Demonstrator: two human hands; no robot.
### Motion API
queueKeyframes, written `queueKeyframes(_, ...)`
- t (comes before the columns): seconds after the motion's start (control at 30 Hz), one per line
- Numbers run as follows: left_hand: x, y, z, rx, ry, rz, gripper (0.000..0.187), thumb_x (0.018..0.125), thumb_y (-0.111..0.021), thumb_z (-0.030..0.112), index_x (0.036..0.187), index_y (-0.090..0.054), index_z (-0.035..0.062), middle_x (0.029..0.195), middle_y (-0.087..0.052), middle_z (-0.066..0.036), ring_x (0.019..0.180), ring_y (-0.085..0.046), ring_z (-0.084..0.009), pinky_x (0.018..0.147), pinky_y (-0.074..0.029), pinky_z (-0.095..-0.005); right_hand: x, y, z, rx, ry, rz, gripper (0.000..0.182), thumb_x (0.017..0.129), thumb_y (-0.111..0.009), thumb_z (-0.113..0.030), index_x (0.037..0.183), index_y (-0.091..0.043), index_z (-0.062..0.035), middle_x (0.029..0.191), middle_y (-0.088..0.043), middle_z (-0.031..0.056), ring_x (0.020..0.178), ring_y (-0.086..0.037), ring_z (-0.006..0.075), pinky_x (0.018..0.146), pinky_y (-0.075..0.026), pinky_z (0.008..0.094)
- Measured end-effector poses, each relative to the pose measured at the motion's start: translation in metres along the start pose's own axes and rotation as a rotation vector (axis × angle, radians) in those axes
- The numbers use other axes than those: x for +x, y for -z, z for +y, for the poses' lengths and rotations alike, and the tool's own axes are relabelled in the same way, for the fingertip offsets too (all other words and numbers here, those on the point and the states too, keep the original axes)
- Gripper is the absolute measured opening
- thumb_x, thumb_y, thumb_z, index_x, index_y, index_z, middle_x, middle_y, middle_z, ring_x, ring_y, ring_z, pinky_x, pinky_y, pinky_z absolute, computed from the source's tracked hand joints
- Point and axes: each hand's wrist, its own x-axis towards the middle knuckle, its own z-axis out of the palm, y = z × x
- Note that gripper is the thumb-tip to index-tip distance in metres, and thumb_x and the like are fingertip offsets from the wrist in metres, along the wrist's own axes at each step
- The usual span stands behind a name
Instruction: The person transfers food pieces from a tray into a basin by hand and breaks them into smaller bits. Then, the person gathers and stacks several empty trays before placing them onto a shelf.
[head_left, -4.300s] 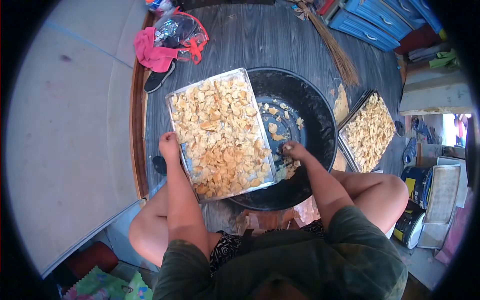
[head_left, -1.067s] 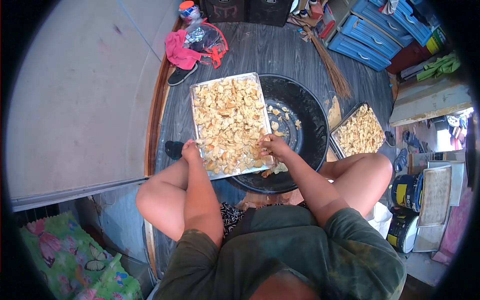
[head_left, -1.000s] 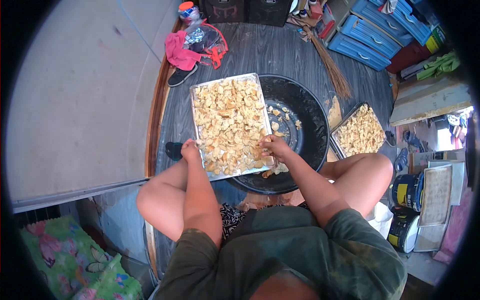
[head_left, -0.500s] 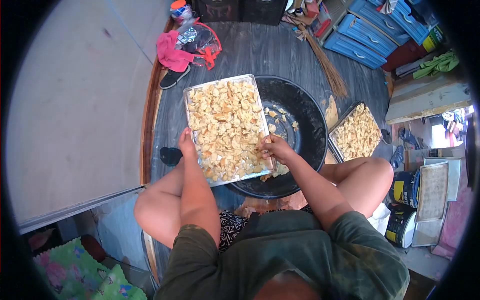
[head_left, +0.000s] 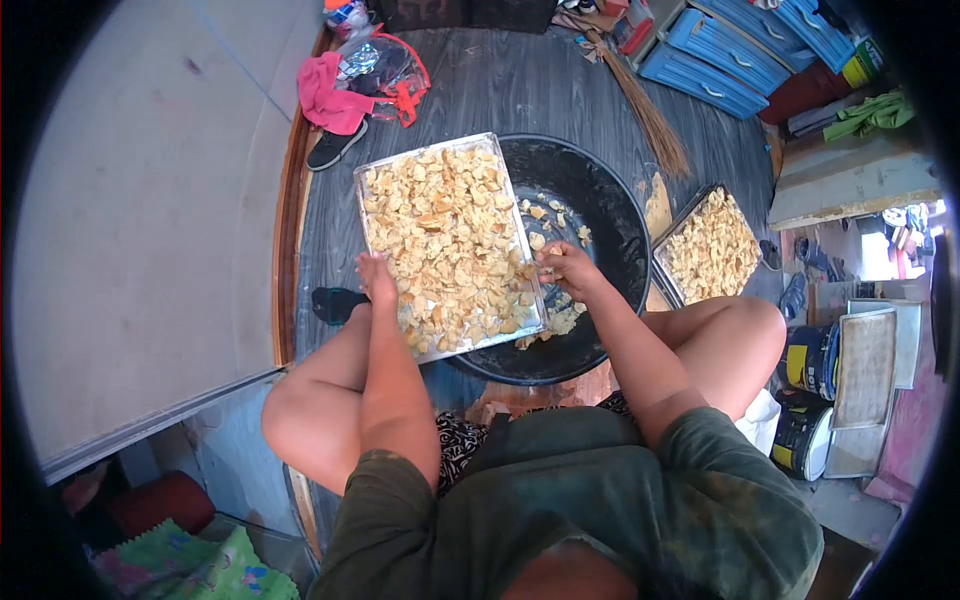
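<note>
A metal baking tray (head_left: 508,192), covered with pale yellow, brown-edged pieces like torn bread (head_left: 440,235), lies tilted across the left part of a black round basin (head_left: 625,205). My left hand (head_left: 377,280) grips the tray's left edge, some fingers hidden. Over the basin, just beyond the tray's right edge, my right hand (head_left: 570,272) has its fingers curled together around what looks like a bread piece, partly hidden by them. More loose pieces (head_left: 565,318) lie scattered inside the basin.
A second filled tray (head_left: 710,250) sits right of the basin. Behind are a straw broom (head_left: 640,110) and blue drawers (head_left: 705,65). A pink cloth (head_left: 330,95) and dark shoe (head_left: 337,145) lie at the back left. Paint buckets (head_left: 808,360) stand at the right.
My right hand has moved off the tray's right edge, slightly right and up over the basin. My left hand stays at the left edge. The whole view has shifted a little.
</note>
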Motion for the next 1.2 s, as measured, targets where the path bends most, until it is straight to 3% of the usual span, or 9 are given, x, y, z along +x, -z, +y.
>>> queueKeyframes(0.13,0.005,0.008,-0.007,-0.159,-0.074,0.093,0.069,0.089,-0.024,0.051,0.134,-0.022,-0.0006,0.142,-0.015,-0.016,0.132,-0.009,-0.0285,0.106,-0.005,-0.0413,0.003,0.013,-0.003,0.031,-0.002,0.030,0.019,0.075,-0.060,-0.001,0.090,-0.049,-0.0061,0.086,-0.056,0.0048,0.075,-0.057,0.0144,0.058,-0.052,0.0245)
queueKeyframes(0.23,0.003,0.013,-0.006,-0.497,-0.036,0.118,0.065,0.090,-0.029,0.046,0.129,-0.029,-0.0059,0.136,-0.027,-0.019,0.126,-0.027,-0.0286,0.102,-0.021,-0.0323,0.021,0.015,-0.007,0.010,0.014,0.040,0.016,0.077,-0.058,-0.003,0.089,-0.049,-0.0066,0.085,-0.055,0.0040,0.074,-0.056,0.0136,0.060,-0.052,0.0249)
queueKeyframes(0.33,-0.015,0.021,0.019,-0.570,0.113,0.166,0.065,0.090,-0.029,0.046,0.127,-0.031,-0.0074,0.134,-0.032,-0.020,0.125,-0.029,-0.0285,0.102,-0.021,-0.0327,0.039,0.003,-0.024,-0.029,0.044,0.057,0.012,0.079,-0.058,-0.005,0.087,-0.050,-0.0074,0.083,-0.053,0.0024,0.072,-0.055,0.0122,0.062,-0.052,0.0250)
queueKeyframes(0.73,0.012,0.009,0.056,-0.665,0.085,0.322,0.063,0.089,-0.035,0.046,0.119,-0.042,-0.0094,0.123,-0.043,-0.022,0.113,-0.042,-0.0287,0.096,-0.029,-0.0327,0.166,-0.054,-0.108,-0.505,0.257,0.046,0.015,0.070,-0.061,-0.002,0.082,-0.054,-0.0058,0.075,-0.054,0.0045,0.062,-0.055,0.0143,0.054,-0.050,0.0272)
queueKeyframes(0.83,0.016,0.000,0.062,-0.690,0.045,0.293,0.058,0.090,-0.037,0.043,0.109,-0.051,-0.0094,0.108,-0.055,-0.019,0.098,-0.051,-0.0252,0.087,-0.036,-0.0310,0.200,-0.067,-0.120,-0.779,0.313,0.107,0.024,0.066,-0.063,0.000,0.089,-0.056,-0.0057,0.083,-0.057,0.0060,0.067,-0.058,0.0158,0.056,-0.050,0.0285)
queueKeyframes(0.97,0.019,0.000,0.069,-0.662,0.021,0.270,0.055,0.091,-0.036,0.040,0.110,-0.050,-0.0096,0.109,-0.054,-0.019,0.100,-0.050,-0.0242,0.088,-0.036,-0.0305,0.243,-0.075,-0.125,-1.068,0.402,-0.069,0.046,0.057,-0.067,-0.005,0.102,-0.058,-0.0077,0.082,-0.062,0.0113,0.071,-0.060,0.0200,0.062,-0.048,0.0330)
queueKeyframes(1.03,0.020,0.002,0.071,-0.712,0.011,0.217,0.060,0.090,-0.038,0.043,0.116,-0.044,-0.0108,0.120,-0.048,-0.019,0.110,-0.045,-0.0237,0.094,-0.031,-0.0305,0.239,-0.084,-0.133,-1.123,0.446,-0.084,0.045,0.058,-0.066,-0.005,0.102,-0.058,-0.0088,0.083,-0.062,0.0111,0.072,-0.060,0.0205,0.064,-0.048,0.0326)
queueKeyframes(1.1,0.021,0.004,0.075,-0.709,0.024,0.221,0.059,0.090,-0.038,0.042,0.117,-0.044,-0.0107,0.120,-0.048,-0.019,0.111,-0.045,-0.0240,0.094,-0.031,-0.0306,0.232,-0.087,-0.142,-1.222,0.539,-0.075,0.038,0.061,-0.063,-0.005,0.098,-0.061,-0.0101,0.084,-0.063,0.0108,0.076,-0.060,0.0220,0.068,-0.047,0.0313)
queueKeyframes(1.2,0.023,0.003,0.073,-0.694,0.032,0.222,0.058,0.090,-0.038,0.040,0.117,-0.044,-0.0106,0.119,-0.048,-0.019,0.110,-0.046,-0.0241,0.094,-0.032,-0.0304,0.246,-0.074,-0.146,-1.234,0.471,0.014,0.027,0.063,-0.062,-0.005,0.090,-0.062,-0.0090,0.084,-0.063,0.0108,0.078,-0.061,0.0235,0.069,-0.047,0.0317)
